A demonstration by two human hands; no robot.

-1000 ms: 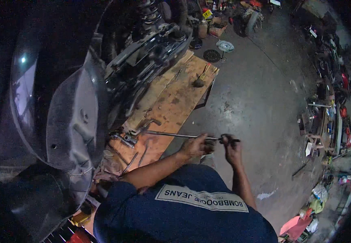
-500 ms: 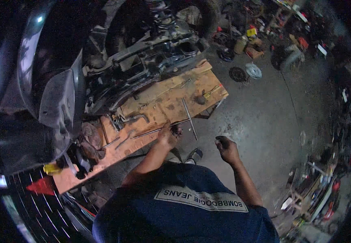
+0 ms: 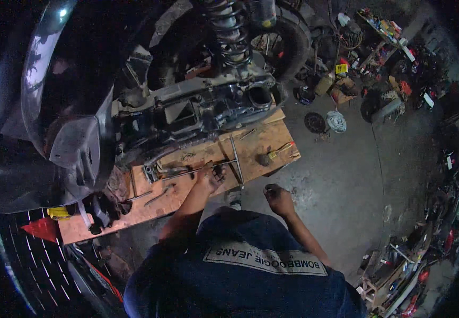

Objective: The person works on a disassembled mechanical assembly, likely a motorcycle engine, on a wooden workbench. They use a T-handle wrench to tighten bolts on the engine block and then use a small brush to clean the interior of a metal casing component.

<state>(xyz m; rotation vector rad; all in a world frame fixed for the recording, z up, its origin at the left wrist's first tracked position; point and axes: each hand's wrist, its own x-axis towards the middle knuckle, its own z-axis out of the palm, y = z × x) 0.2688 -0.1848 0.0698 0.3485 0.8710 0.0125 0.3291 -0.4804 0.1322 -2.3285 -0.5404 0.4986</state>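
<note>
My left hand (image 3: 211, 178) is closed around the shaft of a metal T-handle wrench (image 3: 236, 153), over the wooden bench. The wrench's crossbar points away from me, right of the hand, and its shaft runs left. My right hand (image 3: 279, 200) hangs over the floor, right of the bench edge, with its fingers curled in; whatever they hold is hidden. Beyond the left hand lies the dark engine casing (image 3: 203, 114) of a scooter, with a coil-spring shock absorber (image 3: 227, 32) rising behind it.
On the wooden bench (image 3: 102, 220) lie a brush (image 3: 265, 158), loose tools and a crumpled rag (image 3: 116, 188). Dark scooter bodywork (image 3: 76, 153) stands at left. Parts and a round grey coil (image 3: 336, 122) lie on the floor at far right; more clutter (image 3: 394, 275) is at near right.
The view has tilted up, showing more of the wheel and shock absorber. My left hand still grips the T-handle wrench, now farther over the bench. My right hand has moved left, toward the bench.
</note>
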